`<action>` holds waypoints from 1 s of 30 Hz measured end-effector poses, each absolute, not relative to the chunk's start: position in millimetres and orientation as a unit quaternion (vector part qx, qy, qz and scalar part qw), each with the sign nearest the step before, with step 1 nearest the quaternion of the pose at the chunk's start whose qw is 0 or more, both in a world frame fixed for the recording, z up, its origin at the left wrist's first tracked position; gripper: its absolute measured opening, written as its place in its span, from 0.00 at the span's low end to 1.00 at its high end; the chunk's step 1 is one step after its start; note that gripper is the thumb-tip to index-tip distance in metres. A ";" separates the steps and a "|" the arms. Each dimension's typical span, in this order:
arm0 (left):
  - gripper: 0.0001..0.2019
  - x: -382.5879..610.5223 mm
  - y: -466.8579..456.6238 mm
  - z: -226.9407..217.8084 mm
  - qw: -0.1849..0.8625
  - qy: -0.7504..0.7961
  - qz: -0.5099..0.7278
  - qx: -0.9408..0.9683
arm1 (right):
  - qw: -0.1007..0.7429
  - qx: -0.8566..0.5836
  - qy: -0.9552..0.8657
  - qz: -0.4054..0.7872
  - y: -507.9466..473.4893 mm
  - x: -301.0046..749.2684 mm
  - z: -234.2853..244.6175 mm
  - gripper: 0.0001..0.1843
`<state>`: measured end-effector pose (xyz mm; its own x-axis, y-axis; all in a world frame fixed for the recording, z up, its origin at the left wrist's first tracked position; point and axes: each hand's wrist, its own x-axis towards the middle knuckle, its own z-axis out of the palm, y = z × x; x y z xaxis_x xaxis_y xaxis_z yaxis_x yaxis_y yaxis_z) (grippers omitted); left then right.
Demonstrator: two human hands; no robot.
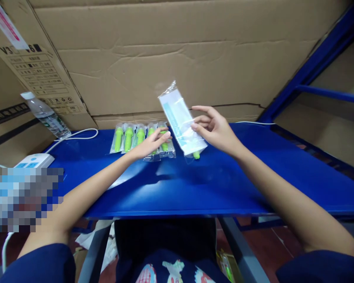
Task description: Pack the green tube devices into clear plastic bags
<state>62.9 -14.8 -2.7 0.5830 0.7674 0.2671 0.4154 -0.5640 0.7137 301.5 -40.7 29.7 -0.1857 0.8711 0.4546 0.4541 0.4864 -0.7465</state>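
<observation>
A clear plastic bag [181,120] with a white and light-blue card and a green piece at its lower end is held tilted above the blue table [194,184]. My right hand [214,127] grips its right edge with thumb and fingers. My left hand [152,143] lies with fingers stretched out over a row of several bagged green items [135,137] laid side by side on the table, touching the ones at the right end.
A plastic water bottle [45,114] leans at the back left. A white power strip [32,161] with a white cable [76,135] lies at the left edge. Large cardboard boxes [177,59] stand behind the table. A blue rack frame [318,67] rises at right.
</observation>
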 end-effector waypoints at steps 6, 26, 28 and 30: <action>0.33 65.3 -11.6 -10.7 0.444 0.321 0.405 0.732 | 0.429 -0.349 -0.785 0.280 -22.6 283.1 13.0 0.25; 0.20 -14.2 5.2 18.5 0.178 0.441 0.126 0.870 | 0.405 -0.423 -0.668 0.459 -2.3 319.7 -8.3 0.23; 0.17 -15.2 5.7 18.5 0.036 0.468 0.168 0.867 | 0.361 -0.427 -0.672 0.486 -6.9 316.3 -8.1 0.22; 0.18 -8.2 -0.3 16.7 -0.081 0.467 0.198 0.858 | 0.349 -0.421 -0.667 0.506 -11.7 308.9 -9.6 0.22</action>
<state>-8.2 -0.3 16.7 0.4855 0.7693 0.4152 0.8338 -0.5503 0.0448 308.9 -11.7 -9.6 -0.4020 0.9147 0.0408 0.2082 0.1347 -0.9688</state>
